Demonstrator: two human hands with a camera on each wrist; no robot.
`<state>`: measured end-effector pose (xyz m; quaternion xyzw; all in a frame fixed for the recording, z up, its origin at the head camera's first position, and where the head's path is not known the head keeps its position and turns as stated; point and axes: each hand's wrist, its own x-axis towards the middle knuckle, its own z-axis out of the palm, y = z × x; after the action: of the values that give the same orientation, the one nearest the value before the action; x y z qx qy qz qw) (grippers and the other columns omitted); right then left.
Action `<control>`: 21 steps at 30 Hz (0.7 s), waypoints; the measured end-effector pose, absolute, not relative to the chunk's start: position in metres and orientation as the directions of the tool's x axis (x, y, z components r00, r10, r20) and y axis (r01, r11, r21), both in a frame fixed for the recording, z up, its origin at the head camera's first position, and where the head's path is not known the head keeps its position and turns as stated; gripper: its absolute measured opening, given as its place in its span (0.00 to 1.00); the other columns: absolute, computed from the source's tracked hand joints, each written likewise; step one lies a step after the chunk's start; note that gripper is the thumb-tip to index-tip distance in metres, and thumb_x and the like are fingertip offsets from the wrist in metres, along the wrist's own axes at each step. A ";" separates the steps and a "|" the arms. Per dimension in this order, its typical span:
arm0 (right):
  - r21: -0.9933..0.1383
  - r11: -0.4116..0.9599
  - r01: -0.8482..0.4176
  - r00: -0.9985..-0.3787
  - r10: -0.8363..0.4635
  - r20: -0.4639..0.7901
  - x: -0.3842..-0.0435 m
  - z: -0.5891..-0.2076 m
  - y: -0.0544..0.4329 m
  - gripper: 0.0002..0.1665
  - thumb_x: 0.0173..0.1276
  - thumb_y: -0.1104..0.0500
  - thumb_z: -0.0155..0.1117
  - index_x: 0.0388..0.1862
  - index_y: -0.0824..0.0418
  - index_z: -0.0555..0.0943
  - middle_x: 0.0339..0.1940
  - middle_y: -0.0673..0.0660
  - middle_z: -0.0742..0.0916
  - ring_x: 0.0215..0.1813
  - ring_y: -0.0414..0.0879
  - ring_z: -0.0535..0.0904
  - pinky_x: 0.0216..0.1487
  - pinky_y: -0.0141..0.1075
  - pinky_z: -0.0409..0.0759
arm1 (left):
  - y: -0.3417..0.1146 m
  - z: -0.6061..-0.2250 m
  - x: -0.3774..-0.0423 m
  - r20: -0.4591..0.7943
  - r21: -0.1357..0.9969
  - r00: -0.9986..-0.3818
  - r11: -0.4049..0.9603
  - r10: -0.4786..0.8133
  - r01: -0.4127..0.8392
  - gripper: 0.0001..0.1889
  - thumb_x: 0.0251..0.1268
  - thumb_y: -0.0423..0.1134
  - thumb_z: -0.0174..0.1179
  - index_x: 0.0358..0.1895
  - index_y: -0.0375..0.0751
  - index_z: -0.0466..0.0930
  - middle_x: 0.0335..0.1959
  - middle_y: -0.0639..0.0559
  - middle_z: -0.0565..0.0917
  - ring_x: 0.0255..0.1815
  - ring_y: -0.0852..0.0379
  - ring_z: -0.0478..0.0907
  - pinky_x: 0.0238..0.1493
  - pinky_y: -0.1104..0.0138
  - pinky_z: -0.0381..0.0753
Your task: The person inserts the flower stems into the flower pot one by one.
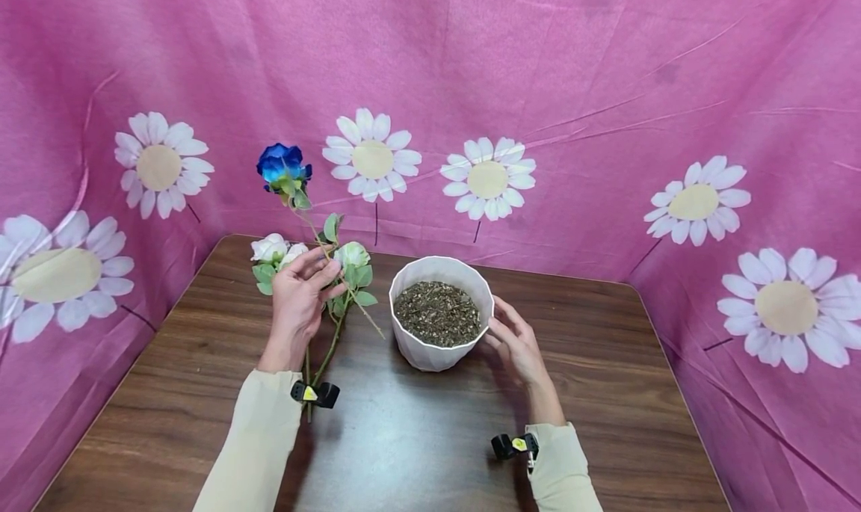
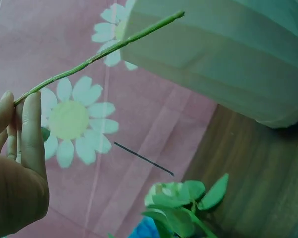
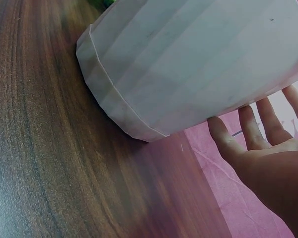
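Observation:
My left hand (image 1: 300, 295) pinches the thin green stem of a blue artificial rose (image 1: 282, 170) between thumb and fingers. The bloom tilts up to the left, and the bare stem end (image 2: 134, 37) slants down toward the pot without entering it. A white faceted pot (image 1: 440, 355) stands upright on the table, holding dark, crumbly soil (image 1: 437, 314). Against the pot's right side rests my right hand (image 1: 518, 347); in the right wrist view its nearly straight fingertips (image 3: 219, 126) touch the outer wall.
White roses (image 1: 270, 247) and a pale green rose (image 1: 353, 255) with leaves and long stems lie on the brown wooden table (image 1: 592, 362), partly behind my left hand. Pink cloth (image 1: 572, 63) printed with daisies encloses the table's back and sides.

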<state>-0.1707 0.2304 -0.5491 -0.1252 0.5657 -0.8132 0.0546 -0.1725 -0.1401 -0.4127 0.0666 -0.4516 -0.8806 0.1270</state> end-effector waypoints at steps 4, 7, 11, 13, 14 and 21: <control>-0.932 -0.351 -0.095 -0.954 -0.235 0.185 -0.162 -0.530 0.223 0.29 0.78 0.62 0.56 0.76 0.62 0.67 0.65 0.59 0.77 0.61 0.50 0.78 0.60 0.46 0.82 | -0.135 -0.404 -0.176 0.061 0.797 -0.945 -0.554 -0.322 0.241 0.15 0.62 0.13 0.59 0.39 0.36 0.86 0.27 0.49 0.85 0.25 0.58 0.85 0.25 0.65 0.88; -0.930 -0.352 -0.104 -0.959 -0.212 0.187 -0.153 -0.511 0.214 0.31 0.77 0.61 0.59 0.75 0.67 0.66 0.63 0.59 0.77 0.59 0.49 0.79 0.58 0.43 0.83 | -0.131 -0.398 -0.178 0.092 0.781 -0.933 -0.556 -0.348 0.284 0.13 0.61 0.13 0.60 0.38 0.33 0.85 0.27 0.47 0.85 0.24 0.58 0.84 0.24 0.64 0.88; -0.938 -0.344 -0.049 -0.981 -0.158 0.109 -0.145 -0.494 0.206 0.32 0.76 0.67 0.55 0.75 0.76 0.60 0.60 0.58 0.78 0.57 0.48 0.80 0.56 0.41 0.84 | -0.125 -0.394 -0.180 0.101 0.765 -0.922 -0.563 -0.374 0.312 0.13 0.61 0.13 0.60 0.37 0.34 0.85 0.27 0.47 0.83 0.25 0.59 0.83 0.25 0.63 0.88; -0.940 -0.341 -0.022 -0.987 -0.141 0.074 -0.144 -0.491 0.205 0.31 0.76 0.71 0.51 0.75 0.78 0.58 0.60 0.58 0.78 0.57 0.48 0.80 0.56 0.41 0.84 | -0.123 -0.392 -0.182 0.103 0.763 -0.919 -0.562 -0.380 0.318 0.14 0.61 0.13 0.59 0.36 0.36 0.85 0.27 0.47 0.83 0.26 0.58 0.83 0.25 0.63 0.88; -0.940 -0.340 -0.013 -0.989 -0.137 0.063 -0.144 -0.491 0.205 0.31 0.76 0.72 0.50 0.75 0.78 0.57 0.60 0.58 0.78 0.57 0.48 0.80 0.56 0.41 0.84 | -0.122 -0.391 -0.182 0.106 0.763 -0.918 -0.561 -0.381 0.321 0.14 0.62 0.13 0.60 0.36 0.37 0.84 0.28 0.47 0.83 0.26 0.58 0.84 0.25 0.63 0.88; -0.942 -0.335 -0.021 -0.987 -0.146 0.074 -0.145 -0.493 0.206 0.32 0.76 0.71 0.52 0.75 0.77 0.58 0.60 0.57 0.78 0.57 0.48 0.79 0.57 0.41 0.84 | -0.112 -0.389 -0.187 0.156 0.776 -0.908 -0.520 -0.389 0.356 0.16 0.59 0.12 0.60 0.36 0.37 0.83 0.26 0.49 0.83 0.26 0.58 0.85 0.25 0.63 0.88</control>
<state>-0.1451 0.2056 -0.4929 -0.0726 0.5754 -0.8138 0.0381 -0.1865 -0.1123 -0.3895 0.0186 -0.4409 -0.8715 0.2138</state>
